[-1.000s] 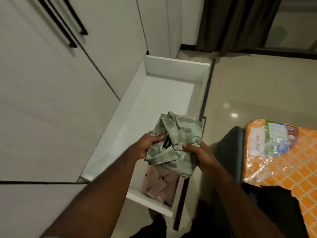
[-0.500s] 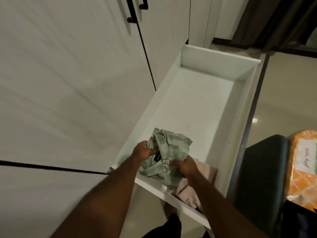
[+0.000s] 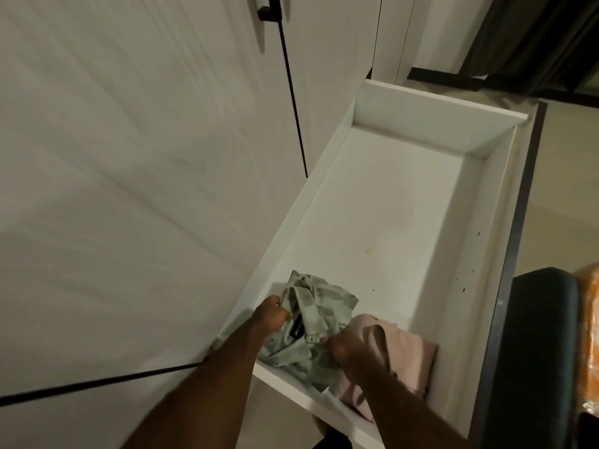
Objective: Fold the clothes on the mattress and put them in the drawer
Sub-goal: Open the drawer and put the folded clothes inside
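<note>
**Clerk:** Item under inspection?

**Inspector:** One pale green camouflage-print shirt (image 3: 319,307), folded into a loose bundle, with its black woven label (image 3: 296,327) facing up. It sits at the near end of the long white open drawer (image 3: 437,124), and its lower edge overlaps the drawer's near wall. I cannot tell whether it rests on the drawer floor.

**Clerk:** Hands?

**Inspector:** Both are engaged. The left hand (image 3: 271,316) grips the bundle's left side, with fingers curled into the cloth. The right hand (image 3: 345,348) clamps the near right edge, thumb and fingers closed on the fabric. The hands are apart, with the label between them.

**Clerk:** Other contents?

**Inspector:** One folded pale pink garment (image 3: 403,354) lies in the same near end, just right of the shirt and touching it. The right wrist crosses over it. The drawer floor carries a faint greenish mark and a few dark specks.

**Clerk:** Surroundings?

**Inspector:** White wardrobe doors (image 3: 129,189) stand to the left, parted by dark seams, with a black bar handle (image 3: 267,9) at the top edge. Right of the drawer is a dark padded edge (image 3: 544,351). Beside it is a strip of orange material (image 3: 591,319), too cut off to identify. A dark curtain (image 3: 534,37) hangs at the top right.
</note>
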{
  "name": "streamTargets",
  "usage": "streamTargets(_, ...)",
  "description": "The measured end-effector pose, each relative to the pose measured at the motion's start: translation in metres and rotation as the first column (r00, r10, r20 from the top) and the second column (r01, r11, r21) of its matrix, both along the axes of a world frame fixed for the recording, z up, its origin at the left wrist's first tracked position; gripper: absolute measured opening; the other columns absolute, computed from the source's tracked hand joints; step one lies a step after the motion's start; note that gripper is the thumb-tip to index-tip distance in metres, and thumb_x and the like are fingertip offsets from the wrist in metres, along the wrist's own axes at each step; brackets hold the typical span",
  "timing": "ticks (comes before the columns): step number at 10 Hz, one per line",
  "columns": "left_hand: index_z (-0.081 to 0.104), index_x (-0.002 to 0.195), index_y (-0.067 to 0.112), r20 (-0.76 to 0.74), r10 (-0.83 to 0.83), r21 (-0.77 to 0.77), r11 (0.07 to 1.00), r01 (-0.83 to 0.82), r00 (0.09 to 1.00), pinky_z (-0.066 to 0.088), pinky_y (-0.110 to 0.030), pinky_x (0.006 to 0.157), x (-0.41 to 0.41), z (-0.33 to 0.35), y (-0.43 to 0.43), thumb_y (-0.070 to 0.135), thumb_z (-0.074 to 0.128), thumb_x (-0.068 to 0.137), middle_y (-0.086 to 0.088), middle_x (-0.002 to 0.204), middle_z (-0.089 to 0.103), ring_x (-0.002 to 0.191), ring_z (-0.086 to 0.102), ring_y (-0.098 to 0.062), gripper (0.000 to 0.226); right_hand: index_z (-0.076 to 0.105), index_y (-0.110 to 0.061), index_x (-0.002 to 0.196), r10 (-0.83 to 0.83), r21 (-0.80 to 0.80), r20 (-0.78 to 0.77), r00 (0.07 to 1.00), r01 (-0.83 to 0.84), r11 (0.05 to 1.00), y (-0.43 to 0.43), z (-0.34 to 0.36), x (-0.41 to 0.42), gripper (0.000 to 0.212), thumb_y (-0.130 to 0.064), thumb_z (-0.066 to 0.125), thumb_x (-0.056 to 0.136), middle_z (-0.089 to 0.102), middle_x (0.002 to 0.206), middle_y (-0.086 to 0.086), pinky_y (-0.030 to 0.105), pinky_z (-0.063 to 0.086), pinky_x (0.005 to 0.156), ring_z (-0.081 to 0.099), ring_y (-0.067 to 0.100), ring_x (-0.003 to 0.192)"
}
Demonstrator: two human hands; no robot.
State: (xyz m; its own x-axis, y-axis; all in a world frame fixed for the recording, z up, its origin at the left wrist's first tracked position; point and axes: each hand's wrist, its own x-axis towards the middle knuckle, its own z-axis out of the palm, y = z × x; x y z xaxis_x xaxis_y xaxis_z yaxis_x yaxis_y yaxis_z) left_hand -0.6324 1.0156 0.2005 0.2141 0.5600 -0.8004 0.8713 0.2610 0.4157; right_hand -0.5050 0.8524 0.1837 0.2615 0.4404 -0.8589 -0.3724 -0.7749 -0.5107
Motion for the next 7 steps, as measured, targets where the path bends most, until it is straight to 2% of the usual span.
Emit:
streamTargets(1,0.064,0.109,0.014,-0.010,-0.001,-0.012,1.000,0.000,1.000,0.057,-0.047,0.093,0.000,-0.011,0.000,0.025,0.070,0.077,-0.012,0.109,0.069,0.101,0.066,-0.030,0.035,0.067,-0.012,0.105,0.073,-0.035,0.022,0.997,-0.072,0.997,0.003,-0.024,-0.003,0.015,-0.015,0.073,0.092,0.072,0.104,0.012,0.047,0.059,0.092,0.071,0.032,0.100)
streamTargets(2,0.060,0.125,0.011,-0.060,-0.024,-0.017,1.000,0.023,0.998,0.052,-0.037,0.098,0.002,-0.019,-0.002,0.020,0.071,0.090,-0.010,0.123,0.064,0.112,0.062,-0.029,0.037,0.059,-0.018,0.109,0.265,-0.046,0.022,0.964,-0.264,0.963,0.004,-0.023,-0.002,0.019,-0.014,0.070,0.094,0.058,0.097,-0.001,0.022,0.054,0.084,0.062,0.016,0.089)
streamTargets(3,0.064,0.108,0.002,-0.151,-0.170,-0.039,0.985,0.166,0.974,0.045,-0.030,0.083,0.006,-0.024,-0.003,0.017,0.065,0.096,-0.015,0.116,0.062,0.114,0.062,-0.032,0.018,0.047,-0.022,0.126,0.366,-0.092,0.061,0.928,-0.360,0.928,-0.002,-0.016,0.007,0.041,-0.009,0.068,0.094,0.036,0.084,-0.012,0.011,0.044,0.063,0.042,0.002,0.073)
streamTargets(4,0.064,0.103,0.005,-0.221,-0.270,-0.033,0.963,0.269,0.937,0.051,-0.036,0.089,0.010,-0.024,-0.005,0.022,0.066,0.095,-0.018,0.121,0.066,0.115,0.063,-0.033,0.019,0.043,-0.009,0.146,0.438,-0.153,0.096,0.894,-0.422,0.894,-0.011,-0.024,0.016,0.066,-0.013,0.074,0.089,0.036,0.087,-0.014,0.018,0.051,0.079,0.048,0.008,0.084)
streamTargets(5,0.056,0.133,0.005,-0.323,-0.356,-0.023,0.929,0.369,0.877,0.047,-0.033,0.098,0.016,-0.021,-0.011,0.039,0.064,0.093,-0.014,0.136,0.059,0.126,0.057,-0.032,0.053,0.048,-0.014,0.146,0.441,-0.123,0.161,0.883,-0.425,0.897,-0.021,-0.015,0.027,0.061,-0.016,0.072,0.089,0.048,0.110,-0.008,0.011,0.036,0.066,0.044,0.009,0.091)
streamTargets(6,0.055,0.135,0.007,-0.374,-0.413,-0.001,0.895,0.445,0.830,0.046,-0.036,0.101,0.027,-0.017,-0.019,0.045,0.054,0.087,-0.016,0.136,0.057,0.125,0.056,-0.036,0.061,0.066,-0.013,0.123,0.347,-0.098,0.227,0.910,-0.333,0.938,-0.026,0.007,0.043,0.036,-0.020,0.071,0.088,0.054,0.114,-0.005,0.011,0.045,0.064,0.054,0.006,0.083)
streamTargets(7,0.057,0.133,0.004,-0.305,-0.440,0.084,0.871,0.484,0.845,0.047,-0.037,0.100,0.051,0.004,-0.029,0.028,0.052,0.095,-0.018,0.137,0.059,0.125,0.057,-0.036,0.045,0.071,-0.009,0.105,0.081,0.016,0.032,0.996,-0.081,0.997,-0.034,0.024,0.049,0.015,-0.015,0.071,0.092,0.066,0.092,0.004,0.023,0.052,0.058,0.064,0.013,0.072)
